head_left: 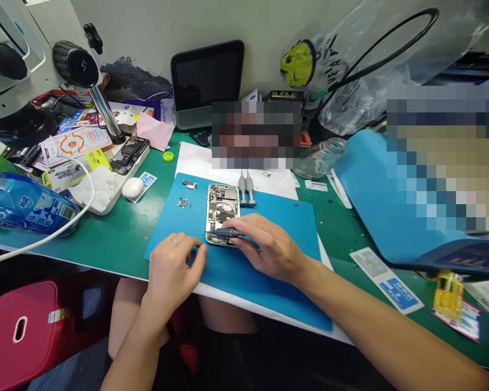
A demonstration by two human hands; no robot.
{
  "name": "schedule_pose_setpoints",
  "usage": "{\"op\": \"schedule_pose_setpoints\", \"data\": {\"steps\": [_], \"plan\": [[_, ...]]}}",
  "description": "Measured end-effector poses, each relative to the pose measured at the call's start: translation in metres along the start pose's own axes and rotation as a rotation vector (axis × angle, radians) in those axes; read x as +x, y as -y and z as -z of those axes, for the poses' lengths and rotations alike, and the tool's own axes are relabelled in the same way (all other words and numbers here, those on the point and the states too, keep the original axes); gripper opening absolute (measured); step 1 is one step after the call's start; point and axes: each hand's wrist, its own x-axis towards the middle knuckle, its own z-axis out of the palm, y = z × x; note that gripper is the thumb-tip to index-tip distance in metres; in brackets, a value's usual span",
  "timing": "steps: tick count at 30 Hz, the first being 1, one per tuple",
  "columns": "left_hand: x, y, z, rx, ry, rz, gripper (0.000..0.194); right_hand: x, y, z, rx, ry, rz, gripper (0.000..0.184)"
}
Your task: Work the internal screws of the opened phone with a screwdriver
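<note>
An opened smartphone (pixel 224 200) lies on the blue mat (pixel 264 296), its inner parts exposed. In my right hand (pixel 271 244) is a dark grey screwdriver (pixel 227 232), held in a pinch almost level over the phone's lower end. Its tip points left, near the phone's edge; whether it touches a screw I cannot tell. My left hand (pixel 175 266), with a ring on one finger, rests at the mat's near left edge, fingers curled. Its fingertips are hidden, so anything in them does not show. Small metal parts (pixel 182 202) and a bracket-like piece (pixel 189 185) lie left of the phone.
Two more screwdrivers (pixel 246 190) sit just beyond the phone's right side. A glass jar (pixel 321 157) lies at the back right. A microscope (pixel 75 64), a blue detergent pouch (pixel 28 203) and a white cable (pixel 90 187) crowd the left. A dark-screened display (pixel 207 76) leans at the wall.
</note>
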Motion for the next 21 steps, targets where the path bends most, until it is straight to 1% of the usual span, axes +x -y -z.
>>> {"op": "schedule_pose_setpoints", "data": {"steps": [3,6,10,12,17,21], "plan": [[-0.0002,0.0012,-0.0025,0.044,0.004,0.03,0.014,0.0004,0.0016,0.0002,-0.034,0.006,0.019,0.073],[-0.0003,0.0025,-0.0045,0.079,0.018,0.033,0.01,0.0013,0.0031,0.0004,-0.043,0.014,0.046,0.07],[0.0007,0.0033,-0.0056,0.144,0.039,0.013,0.025,0.0026,0.0035,0.0001,-0.044,-0.007,0.06,0.068],[0.0012,0.0035,-0.0054,0.17,0.045,0.0,0.03,0.0034,0.0031,0.0,-0.034,-0.031,0.055,0.067],[0.0018,0.0039,-0.0045,0.189,0.057,-0.042,0.029,0.0045,0.0028,0.0003,-0.018,-0.059,0.055,0.067],[0.002,0.004,-0.0047,0.156,0.075,-0.079,0.029,0.0037,0.0031,0.0004,0.004,-0.071,0.06,0.068]]}}
